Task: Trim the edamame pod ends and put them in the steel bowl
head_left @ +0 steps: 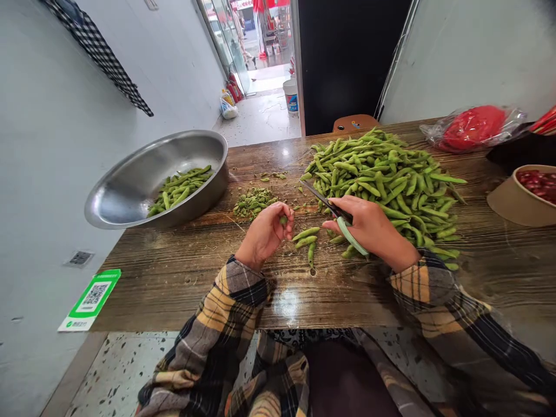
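Observation:
My right hand (373,229) is wrapped round a pair of scissors (348,236) with pale green handles and dark blades that point up and left. The blades look slightly apart, with nothing between them. In my left hand (267,231), the fingers are curled round a green soybean pod (284,220), of which only a small part shows. Several loose pods (307,238) lie on the wood between my hands. Beyond my right hand rises a large heap of soybean pods (382,174). A small pile of trimmed pod ends (254,202) sits just past my left hand.
A wide steel basin (195,211) holding some pods stands tilted at the left of the wooden table (174,289). At the right are a red item in clear plastic (475,127) and a paper bowl (519,200) of dark red pieces. A green QR card (91,300) lies at the left edge.

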`<state>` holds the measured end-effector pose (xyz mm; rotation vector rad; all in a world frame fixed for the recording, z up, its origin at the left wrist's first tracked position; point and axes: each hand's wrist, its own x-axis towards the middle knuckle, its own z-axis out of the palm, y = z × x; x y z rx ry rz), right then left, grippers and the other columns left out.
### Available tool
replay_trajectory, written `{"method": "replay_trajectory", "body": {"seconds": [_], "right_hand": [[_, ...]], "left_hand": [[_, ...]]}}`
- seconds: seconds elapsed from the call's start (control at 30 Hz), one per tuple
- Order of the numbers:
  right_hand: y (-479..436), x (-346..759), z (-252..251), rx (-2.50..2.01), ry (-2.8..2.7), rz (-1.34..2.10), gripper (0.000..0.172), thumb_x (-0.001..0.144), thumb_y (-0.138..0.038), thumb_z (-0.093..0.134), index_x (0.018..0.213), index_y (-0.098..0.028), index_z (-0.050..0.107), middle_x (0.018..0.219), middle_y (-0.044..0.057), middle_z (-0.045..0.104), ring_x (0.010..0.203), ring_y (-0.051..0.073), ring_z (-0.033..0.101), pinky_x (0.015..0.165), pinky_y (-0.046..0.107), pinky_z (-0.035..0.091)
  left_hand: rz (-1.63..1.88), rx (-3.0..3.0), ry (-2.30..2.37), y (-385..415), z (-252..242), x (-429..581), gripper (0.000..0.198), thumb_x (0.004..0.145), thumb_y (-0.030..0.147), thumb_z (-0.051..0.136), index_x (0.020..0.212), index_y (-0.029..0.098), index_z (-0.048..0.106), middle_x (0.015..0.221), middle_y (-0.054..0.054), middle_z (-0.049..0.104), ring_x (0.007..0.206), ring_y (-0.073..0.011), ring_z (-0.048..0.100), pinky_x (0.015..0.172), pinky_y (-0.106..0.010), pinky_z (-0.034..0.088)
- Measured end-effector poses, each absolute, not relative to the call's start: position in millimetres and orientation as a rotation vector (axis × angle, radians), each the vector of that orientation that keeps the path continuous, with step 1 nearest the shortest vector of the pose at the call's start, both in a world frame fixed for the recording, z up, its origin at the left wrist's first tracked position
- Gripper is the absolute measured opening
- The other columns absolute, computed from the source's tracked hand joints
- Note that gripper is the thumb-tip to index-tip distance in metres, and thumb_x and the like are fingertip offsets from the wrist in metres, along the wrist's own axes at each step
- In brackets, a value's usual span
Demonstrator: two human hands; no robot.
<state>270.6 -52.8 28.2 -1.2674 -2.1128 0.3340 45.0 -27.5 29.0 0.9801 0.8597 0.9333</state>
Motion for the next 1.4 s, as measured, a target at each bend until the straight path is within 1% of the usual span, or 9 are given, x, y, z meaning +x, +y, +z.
{"method": "replay_trajectory", "body": {"seconds": [0.1,0.23,0.4,0.6,0.8,0.9,1.1,1.2,1.4], "right_hand": [[-53,270,29,-1.273,-2.106,0.349,0.04,0.084,-0.039,0.064,0.117,-0.015,0.062,0.104,0.012,0.068,0.094,0.027,0.065,0.081,0.036,0.049],[-53,268,28,-1.257,-2.133,0.366,0.038,0.085,-0.037,0.063,0.117,-0.017,0.062,0.101,0.01,0.068,0.091,0.025,0.065,0.079,0.036,0.05],[-54,268,27,-1.298,-2.155,0.345,0.038,0.085,-0.039,0.062,0.118,-0.019,0.061,0.102,0.01,0.067,0.09,0.025,0.064,0.077,0.036,0.05],[-55,267,27,-1.319,-2.114,0.392,0.043,0.083,-0.041,0.064,0.121,-0.02,0.059,0.102,0.008,0.065,0.081,0.022,0.064,0.074,0.034,0.051],[-54,267,26,-1.293,-2.087,0.425,0.046,0.083,-0.042,0.064,0.122,-0.02,0.058,0.098,0.007,0.064,0.079,0.021,0.063,0.075,0.036,0.051],[-55,267,27,-1.296,-2.136,0.443,0.046,0.082,-0.04,0.065,0.122,-0.019,0.058,0.101,0.007,0.063,0.08,0.021,0.063,0.075,0.035,0.051],[-61,263,30,-1.228,-2.239,0.46,0.048,0.082,-0.04,0.066,0.126,-0.024,0.055,0.1,0.005,0.062,0.073,0.017,0.061,0.065,0.029,0.048],[-62,261,30,-1.213,-2.247,0.439,0.048,0.083,-0.039,0.065,0.127,-0.024,0.054,0.102,0.006,0.062,0.076,0.018,0.061,0.064,0.029,0.048],[-63,261,31,-1.232,-2.263,0.398,0.049,0.083,-0.04,0.065,0.127,-0.023,0.054,0.106,0.007,0.062,0.081,0.02,0.063,0.065,0.029,0.048]], "left_hand": [[0.857,1.394,1.071,-29,22,50,0.025,0.079,0.037,0.061,0.068,0.016,0.056,0.061,0.002,0.048,0.052,-0.0091,0.039,0.048,-0.021,0.032],[0.753,2.058,1.24,-30,10,52,0.016,0.073,0.028,0.069,0.066,0.016,0.062,0.065,0.0,0.052,0.064,-0.0126,0.043,0.058,-0.024,0.031],[0.626,2.252,1.222,-31,4,49,0.008,0.074,0.026,0.069,0.073,0.019,0.065,0.072,-0.001,0.054,0.066,-0.0145,0.046,0.06,-0.026,0.031],[0.9,1.911,1.191,-30,16,50,0.012,0.068,0.019,0.071,0.065,0.016,0.06,0.068,0.0,0.051,0.064,-0.0121,0.043,0.061,-0.023,0.032],[1.059,1.349,1.022,-33,29,47,0.019,0.069,0.027,0.073,0.082,0.015,0.065,0.071,0.001,0.058,0.062,-0.0091,0.046,0.06,-0.021,0.035],[1.076,1.299,0.983,-36,30,48,0.021,0.07,0.025,0.074,0.088,0.015,0.069,0.078,-0.001,0.062,0.066,-0.0096,0.049,0.061,-0.02,0.037],[1.114,1.33,0.964,-39,30,50,0.018,0.072,0.026,0.073,0.086,0.016,0.069,0.08,-0.001,0.062,0.071,-0.011,0.051,0.065,-0.02,0.039],[1.124,1.356,0.947,-40,31,52,0.019,0.07,0.026,0.075,0.086,0.016,0.069,0.082,-0.001,0.063,0.072,-0.0108,0.051,0.067,-0.02,0.04],[1.014,1.313,0.883,-42,31,54,0.023,0.078,0.032,0.068,0.095,0.018,0.062,0.073,0.0,0.065,0.054,-0.0071,0.043,0.05,-0.019,0.031]]}}
